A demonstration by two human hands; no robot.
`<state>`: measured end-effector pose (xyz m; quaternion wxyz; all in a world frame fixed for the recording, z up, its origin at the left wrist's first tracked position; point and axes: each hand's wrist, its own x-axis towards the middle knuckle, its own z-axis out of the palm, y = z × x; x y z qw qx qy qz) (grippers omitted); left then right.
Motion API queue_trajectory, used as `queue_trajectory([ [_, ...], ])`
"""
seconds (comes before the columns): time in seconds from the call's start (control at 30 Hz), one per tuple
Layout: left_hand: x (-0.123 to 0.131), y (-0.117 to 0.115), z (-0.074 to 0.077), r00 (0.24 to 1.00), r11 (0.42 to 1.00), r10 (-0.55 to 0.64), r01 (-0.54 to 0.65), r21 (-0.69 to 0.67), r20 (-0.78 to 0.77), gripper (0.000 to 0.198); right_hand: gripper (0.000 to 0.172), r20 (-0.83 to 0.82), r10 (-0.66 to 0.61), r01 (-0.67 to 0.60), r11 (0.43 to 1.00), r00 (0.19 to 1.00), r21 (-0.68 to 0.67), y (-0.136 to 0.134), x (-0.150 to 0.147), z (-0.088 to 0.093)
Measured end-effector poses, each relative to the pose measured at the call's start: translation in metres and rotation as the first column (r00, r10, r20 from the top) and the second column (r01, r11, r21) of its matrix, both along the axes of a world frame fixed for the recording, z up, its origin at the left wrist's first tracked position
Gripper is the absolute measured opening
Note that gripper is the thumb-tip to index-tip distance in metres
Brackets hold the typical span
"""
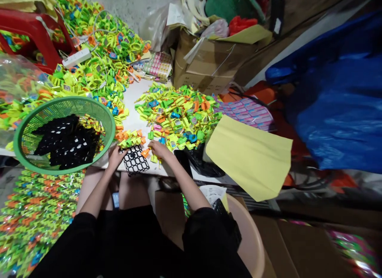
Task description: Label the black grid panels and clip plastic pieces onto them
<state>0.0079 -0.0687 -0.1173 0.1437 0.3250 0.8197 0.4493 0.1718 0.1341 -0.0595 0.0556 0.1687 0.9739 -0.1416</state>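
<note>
A black plastic grid tray lies at the near edge of the white table. My left hand grips its left edge, fingers curled on it. My right hand rests at the tray's upper right corner, fingers pinched round a small coloured toy piece I cannot name. A short row of orange and green pieces lies just beyond the tray. A big heap of green, yellow, orange and blue toy watches spreads beyond my right hand.
A green basket with stacked black grid trays sits at left. More heaps of watches cover the back left and floor. A yellow paper sheet, cardboard box, red stool, blue bag and beige tub surround me.
</note>
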Motion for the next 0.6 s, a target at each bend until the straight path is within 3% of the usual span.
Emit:
queue_trajectory([
  [0.1, 0.001, -0.006, 0.002, 0.999, 0.999, -0.034, 0.034, 0.036, -0.004, 0.046, 0.024, -0.003, 0.041, -0.041, 0.999, 0.999, 0.021, -0.002, 0.007, -0.001],
  [0.2, 0.001, -0.015, 0.002, 0.995, 0.996, -0.086, 0.087, 0.005, -0.057, 0.058, 0.021, -0.141, 0.068, -0.071, 0.997, 0.988, -0.013, -0.007, 0.017, -0.001],
  [0.3, 0.001, -0.023, 0.002, 0.983, 0.988, -0.155, 0.155, -0.008, -0.101, 0.070, 0.024, -0.361, -0.044, -0.029, 0.980, 0.931, -0.195, -0.026, 0.020, -0.006],
  [0.37, 0.001, -0.025, 0.003, 0.974, 0.982, -0.186, 0.188, 0.003, -0.126, 0.070, 0.023, -0.440, -0.229, 0.033, 0.912, 0.868, -0.409, -0.048, 0.014, -0.012],
  [0.47, 0.001, -0.025, 0.003, 0.964, 0.978, -0.205, 0.207, -0.010, -0.168, 0.063, 0.030, -0.389, -0.487, 0.117, 0.728, 0.782, -0.676, -0.087, -0.006, -0.022],
  [0.53, 0.002, -0.024, 0.002, 0.960, 0.978, -0.210, 0.209, -0.025, -0.185, 0.059, 0.033, -0.333, -0.556, 0.133, 0.637, 0.762, -0.759, -0.106, -0.021, -0.027],
  [0.6, 0.002, -0.023, 0.001, 0.958, 0.978, -0.210, 0.206, -0.042, -0.193, 0.057, 0.033, -0.303, -0.579, 0.144, 0.600, 0.757, -0.787, -0.116, -0.031, -0.031],
])
